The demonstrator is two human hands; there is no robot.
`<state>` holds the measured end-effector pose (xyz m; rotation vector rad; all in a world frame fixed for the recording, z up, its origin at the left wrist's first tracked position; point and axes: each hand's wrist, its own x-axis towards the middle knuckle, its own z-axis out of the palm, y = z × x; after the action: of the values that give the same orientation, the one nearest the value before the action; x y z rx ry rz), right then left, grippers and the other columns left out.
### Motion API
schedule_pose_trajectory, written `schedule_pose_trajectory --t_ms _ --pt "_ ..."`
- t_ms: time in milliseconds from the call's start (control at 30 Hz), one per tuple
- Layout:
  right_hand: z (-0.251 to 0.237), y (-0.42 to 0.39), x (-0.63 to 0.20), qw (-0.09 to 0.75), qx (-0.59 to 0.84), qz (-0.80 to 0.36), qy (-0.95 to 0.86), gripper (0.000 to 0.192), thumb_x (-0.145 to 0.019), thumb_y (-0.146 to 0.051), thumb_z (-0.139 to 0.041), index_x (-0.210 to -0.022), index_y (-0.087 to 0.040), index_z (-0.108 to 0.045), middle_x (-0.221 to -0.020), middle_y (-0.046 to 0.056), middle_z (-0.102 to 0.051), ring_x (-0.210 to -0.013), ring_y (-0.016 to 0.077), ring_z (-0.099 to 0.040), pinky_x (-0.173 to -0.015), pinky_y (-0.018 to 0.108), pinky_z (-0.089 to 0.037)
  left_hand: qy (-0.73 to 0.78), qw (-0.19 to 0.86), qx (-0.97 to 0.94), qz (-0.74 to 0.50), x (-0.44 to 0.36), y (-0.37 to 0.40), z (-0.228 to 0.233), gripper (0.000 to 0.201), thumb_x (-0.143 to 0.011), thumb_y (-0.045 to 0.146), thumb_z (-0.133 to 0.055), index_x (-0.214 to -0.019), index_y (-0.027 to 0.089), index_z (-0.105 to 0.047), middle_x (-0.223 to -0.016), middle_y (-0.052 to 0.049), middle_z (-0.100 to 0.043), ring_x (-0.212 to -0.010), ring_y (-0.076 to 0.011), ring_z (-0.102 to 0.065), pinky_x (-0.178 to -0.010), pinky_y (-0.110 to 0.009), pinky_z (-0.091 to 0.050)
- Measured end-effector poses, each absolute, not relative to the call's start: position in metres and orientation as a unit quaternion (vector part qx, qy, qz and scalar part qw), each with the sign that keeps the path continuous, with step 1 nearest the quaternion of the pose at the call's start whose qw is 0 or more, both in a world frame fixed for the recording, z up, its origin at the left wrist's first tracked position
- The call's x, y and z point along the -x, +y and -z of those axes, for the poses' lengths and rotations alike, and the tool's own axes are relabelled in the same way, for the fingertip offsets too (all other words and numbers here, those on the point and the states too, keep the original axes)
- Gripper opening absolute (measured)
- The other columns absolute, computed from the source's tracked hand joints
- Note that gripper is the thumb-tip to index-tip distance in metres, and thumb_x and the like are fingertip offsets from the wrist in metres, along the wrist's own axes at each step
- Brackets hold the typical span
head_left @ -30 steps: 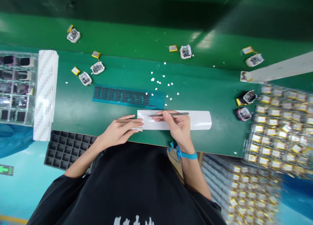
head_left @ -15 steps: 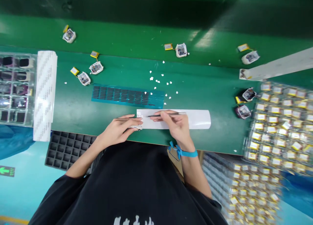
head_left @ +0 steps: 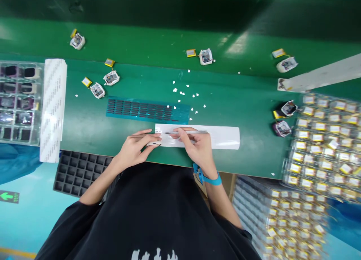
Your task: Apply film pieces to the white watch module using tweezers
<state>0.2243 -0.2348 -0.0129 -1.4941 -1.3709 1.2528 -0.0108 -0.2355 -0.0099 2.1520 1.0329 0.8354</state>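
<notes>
My left hand point(head_left: 137, 148) is closed around a small white casing point(head_left: 153, 143) at the left end of a white sheet point(head_left: 225, 137). Fingers hide most of that casing. In my right hand point(head_left: 199, 145) is a pair of metal tweezers point(head_left: 199, 132), held like a pen, the tips pointing left near my left fingertips. Small dark print shows on the sheet's left end, close to those tips. Just beyond the sheet lies a blue strip point(head_left: 180, 112) bearing rows of thin black pieces.
White specks point(head_left: 181, 92) are scattered beyond the strip. Open white device casings point(head_left: 111, 78) with yellow batteries lie about the bench. At left are a tray of watch-like parts point(head_left: 28, 102) and a long printed white sheet point(head_left: 53, 109); at right, battery trays point(head_left: 318, 149) beside a white post point(head_left: 318, 76).
My right hand and the tweezers have shifted left, bringing the tips close to my left fingers. My left hand and the white sheet have moved slightly left too.
</notes>
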Motion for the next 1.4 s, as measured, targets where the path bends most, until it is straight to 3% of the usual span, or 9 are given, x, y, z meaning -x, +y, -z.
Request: schedule_pose_trajectory --t_ms 133,333,867,1000,1100,1233,1400 --pt "0.015 -0.236 -0.221 0.375 0.59 -0.479 -0.53 0.037 -0.101 -0.051 -0.066 -0.083 -0.024 -0.084 -0.098 0.005 -0.083 -0.096 0.0276 -0.081 -0.089 0.039 -0.067 0.391 0.308 -0.811 -0.307 0.013 -0.235 0.012 0.011 -0.103 0.019 -0.062 -0.111 0.022 -0.07 -0.109 -0.003 -0.084 -0.104 -0.0219 -0.082 -0.109 -0.044 -0.064" --pt "0.014 -0.234 -0.223 0.389 0.546 -0.533 -0.516 0.031 -0.102 -0.048 -0.068 -0.098 -0.023 -0.086 -0.095 0.005 -0.083 -0.089 0.0253 -0.081 -0.087 0.038 -0.068 0.396 0.288 -0.819 -0.299 0.014 -0.234 0.013 0.008 -0.104 0.021 -0.061 -0.108 0.02 -0.069 -0.11 -0.005 -0.084 -0.105 -0.0245 -0.082 -0.105 -0.042 -0.066" --pt "0.017 -0.231 -0.227 0.408 0.557 -0.543 -0.478 0.047 -0.095 -0.065 -0.07 -0.08 -0.023 -0.085 -0.088 0.008 -0.082 -0.091 0.0273 -0.081 -0.077 0.037 -0.069 0.415 0.361 -0.769 -0.325 0.016 -0.236 0.015 0.01 -0.103 0.025 -0.065 -0.105 0.02 -0.073 -0.109 -0.006 -0.084 -0.103 -0.0223 -0.082 -0.108 -0.041 -0.063" --pt "0.003 -0.231 -0.225 0.467 0.565 -0.524 -0.433 0.045 -0.096 -0.062 -0.072 -0.079 -0.021 -0.082 -0.082 0.007 -0.081 -0.073 0.024 -0.08 -0.067 0.034 -0.069 0.476 0.41 -0.676 -0.385 0.01 -0.237 0.005 0.01 -0.1 0.026 -0.07 -0.1 0.018 -0.076 -0.088 -0.004 -0.084 -0.082 -0.019 -0.083 -0.078 -0.025 -0.068" --pt "-0.013 -0.232 -0.219 0.517 0.557 -0.494 -0.423 0.037 -0.098 -0.056 -0.072 -0.087 -0.021 -0.081 -0.077 0.005 -0.08 -0.069 0.0225 -0.08 -0.064 0.031 -0.068 0.504 0.524 -0.563 -0.392 0.002 -0.234 -0.007 0.015 -0.099 0.028 -0.072 -0.105 0.014 -0.074 -0.085 -0.004 -0.083 -0.067 -0.0176 -0.081 -0.06 -0.019 -0.064" --pt "-0.026 -0.236 -0.21 0.527 0.519 -0.499 -0.452 0.03 -0.105 -0.045 -0.066 -0.094 -0.021 -0.08 -0.078 0.004 -0.08 -0.067 0.0209 -0.079 -0.062 0.029 -0.067 0.443 0.646 -0.499 -0.37 -0.007 -0.228 -0.02 0.031 -0.093 0.022 -0.079 -0.122 0.013 -0.072 -0.097 -0.007 -0.084 -0.08 -0.0209 -0.084 -0.073 -0.02 -0.068" --pt "-0.026 -0.237 -0.207 0.51 0.511 -0.48 -0.498 0.027 -0.108 -0.037 -0.06 -0.099 -0.022 -0.081 -0.083 0.004 -0.081 -0.074 0.0204 -0.081 -0.066 0.029 -0.068 0.403 0.668 -0.492 -0.386 -0.015 -0.227 -0.028 0.036 -0.089 0.011 -0.081 -0.124 0.014 -0.073 -0.111 -0.008 -0.083 -0.087 -0.0209 -0.084 -0.082 -0.021 -0.069"
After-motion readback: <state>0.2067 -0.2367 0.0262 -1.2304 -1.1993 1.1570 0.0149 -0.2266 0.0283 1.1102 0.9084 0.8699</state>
